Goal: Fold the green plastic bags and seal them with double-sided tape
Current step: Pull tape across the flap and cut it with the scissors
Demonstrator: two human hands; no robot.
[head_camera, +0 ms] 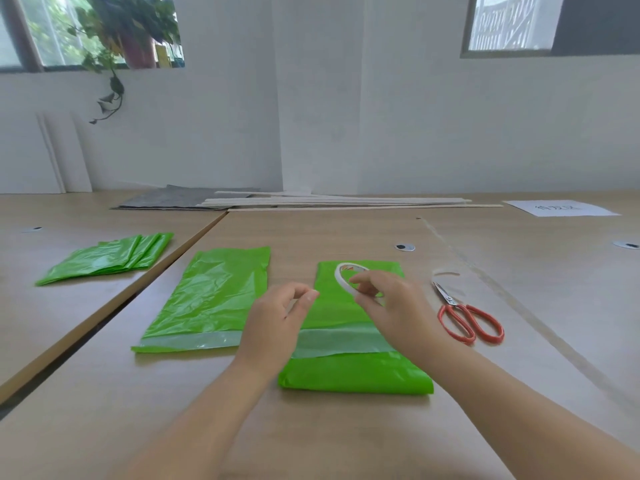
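Observation:
A folded green plastic bag [356, 372] with a pale strip across it lies in front of me on the table. My right hand [391, 306] holds a white roll of double-sided tape [343, 277] above the bag's far half. My left hand [277, 320] hovers just left of the roll, thumb and fingertips pinched together; whether they hold a tape end is unclear. A second green bag [211, 296] lies flat to the left, also with a pale strip near its front edge. A stack of green bags [104, 259] sits farther left on the neighbouring table.
Red-handled scissors [467, 317] lie right of the folded bag, with a curl of tape backing [446, 273] beyond them. Long wooden strips [346, 201] and a grey sheet [180, 199] lie at the table's back. A white paper [561, 207] sits far right.

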